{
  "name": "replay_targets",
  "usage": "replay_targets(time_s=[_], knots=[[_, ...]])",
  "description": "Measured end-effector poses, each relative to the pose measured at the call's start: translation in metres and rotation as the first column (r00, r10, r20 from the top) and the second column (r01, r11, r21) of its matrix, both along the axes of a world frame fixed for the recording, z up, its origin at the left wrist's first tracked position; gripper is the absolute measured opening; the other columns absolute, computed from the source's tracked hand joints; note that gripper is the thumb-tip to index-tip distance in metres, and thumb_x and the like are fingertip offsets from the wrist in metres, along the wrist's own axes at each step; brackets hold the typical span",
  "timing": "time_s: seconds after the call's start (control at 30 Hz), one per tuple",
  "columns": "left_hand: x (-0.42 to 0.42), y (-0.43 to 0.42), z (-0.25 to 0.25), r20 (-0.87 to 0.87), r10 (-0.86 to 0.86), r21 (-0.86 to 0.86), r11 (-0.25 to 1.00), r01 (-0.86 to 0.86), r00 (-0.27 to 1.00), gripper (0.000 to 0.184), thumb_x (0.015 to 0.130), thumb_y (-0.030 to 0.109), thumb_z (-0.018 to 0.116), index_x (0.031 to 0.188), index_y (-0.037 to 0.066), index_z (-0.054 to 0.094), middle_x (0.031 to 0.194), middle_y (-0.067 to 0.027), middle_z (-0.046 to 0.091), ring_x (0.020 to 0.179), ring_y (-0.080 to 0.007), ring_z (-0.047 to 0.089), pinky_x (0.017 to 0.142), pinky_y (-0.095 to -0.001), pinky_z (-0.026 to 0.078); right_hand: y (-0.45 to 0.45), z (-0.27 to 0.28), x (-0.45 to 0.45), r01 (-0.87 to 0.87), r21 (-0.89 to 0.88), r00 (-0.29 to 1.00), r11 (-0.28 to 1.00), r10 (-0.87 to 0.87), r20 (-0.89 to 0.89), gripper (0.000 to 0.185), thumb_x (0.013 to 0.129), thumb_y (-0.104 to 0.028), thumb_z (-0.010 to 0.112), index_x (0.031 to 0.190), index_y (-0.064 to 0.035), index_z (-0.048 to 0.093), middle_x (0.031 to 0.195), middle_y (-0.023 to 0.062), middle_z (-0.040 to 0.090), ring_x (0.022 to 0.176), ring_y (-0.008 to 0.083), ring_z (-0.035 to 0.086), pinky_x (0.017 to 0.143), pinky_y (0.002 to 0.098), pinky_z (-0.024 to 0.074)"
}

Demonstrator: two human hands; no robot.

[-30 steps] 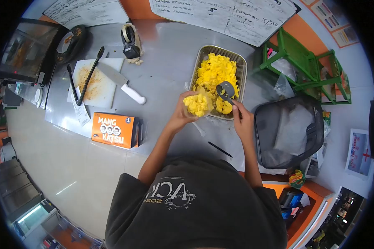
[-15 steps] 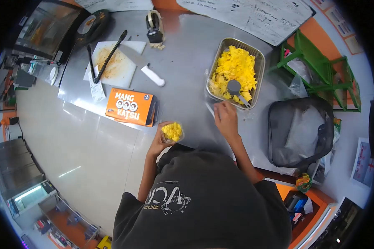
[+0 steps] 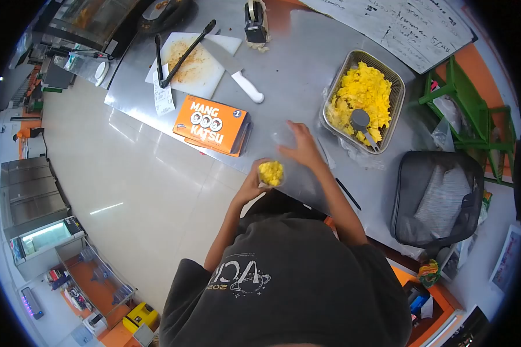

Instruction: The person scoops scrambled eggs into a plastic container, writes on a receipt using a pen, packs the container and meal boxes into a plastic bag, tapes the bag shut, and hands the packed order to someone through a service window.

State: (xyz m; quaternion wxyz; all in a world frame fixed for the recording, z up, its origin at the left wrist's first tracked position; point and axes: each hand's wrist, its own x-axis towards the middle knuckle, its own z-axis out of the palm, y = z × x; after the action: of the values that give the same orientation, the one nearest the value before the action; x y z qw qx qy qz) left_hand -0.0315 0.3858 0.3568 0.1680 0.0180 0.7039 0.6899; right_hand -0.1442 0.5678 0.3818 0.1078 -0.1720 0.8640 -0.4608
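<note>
Where the left hand (image 3: 250,185) wraps its fingers round the clear cup (image 3: 281,181), by the front edge of the metal table (image 3: 295,63), I see the mouth facing up and yellow pieces (image 3: 271,173) heaped close to the rim. With so full a load, I would want that hold secure but gentle, because thin-looking plastic may flex and spill. Level matters more to me than speed. Just beside it, the right hand (image 3: 304,149) reaches over the table with fingers spread, gripping nothing that I can make out; something faint and clear may lie by its fingertips, but I cannot tell. I would move that hand low and unhurried, its forearm clear of the black stick (image 3: 348,194) lying next to it. Ahead and to the right, the scoop (image 3: 360,120) rests in the metal tray (image 3: 398,89) on more yellow pieces. Left of the cup, the orange box (image 3: 211,126) sits at the table edge, so I would leave room there. Beyond it lie the knife (image 3: 247,87), its blade on the cutting board (image 3: 228,46), and the tongs (image 3: 189,53): best given a wide berth.
</note>
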Motion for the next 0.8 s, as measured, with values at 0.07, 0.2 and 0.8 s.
replay_targets(time_s=[0.07,0.2,0.8], knots=[[-0.021,0.009,0.001,-0.105,-0.083,-0.222,0.973,0.058,0.991,0.078,0.057,-0.003,0.071,0.125,0.008,0.033,0.120,-0.0093,0.041,0.117,-0.0229,0.039,0.098,-0.0348,0.032,0.028,0.005,0.009,0.012,-0.177,0.999,0.984,-0.004,0.048,0.081,0.058,-0.027,0.078,0.127,-0.0048,0.041,0.119,0.0157,0.041,0.111,0.0288,0.042,0.089,0.0367,0.0401],[-0.043,0.022,0.001,-0.248,-0.224,-0.657,0.753,0.006,0.942,0.078,0.057,0.009,0.074,0.126,0.008,0.037,0.118,-0.0128,0.044,0.110,-0.0312,0.042,0.091,-0.0405,0.034,0.052,0.005,0.040,-0.077,-0.049,0.996,0.996,0.075,-0.052,0.084,0.054,-0.027,0.080,0.126,-0.0054,0.041,0.123,0.0146,0.035,0.109,0.0279,0.044,0.093,0.0365,0.0388],[-0.039,0.032,0.100,-0.131,-0.074,0.312,0.944,0.112,0.989,0.079,0.066,0.012,0.074,0.133,0.007,0.033,0.129,-0.0098,0.039,0.117,-0.0241,0.041,0.096,-0.0396,0.037,0.032,0.051,0.070,0.112,-0.779,0.898,0.617,0.272,0.345,0.079,0.055,-0.008,0.081,0.124,-0.0015,0.042,0.120,0.0078,0.035,0.117,0.0219,0.036,0.102,0.0376,0.0286]])
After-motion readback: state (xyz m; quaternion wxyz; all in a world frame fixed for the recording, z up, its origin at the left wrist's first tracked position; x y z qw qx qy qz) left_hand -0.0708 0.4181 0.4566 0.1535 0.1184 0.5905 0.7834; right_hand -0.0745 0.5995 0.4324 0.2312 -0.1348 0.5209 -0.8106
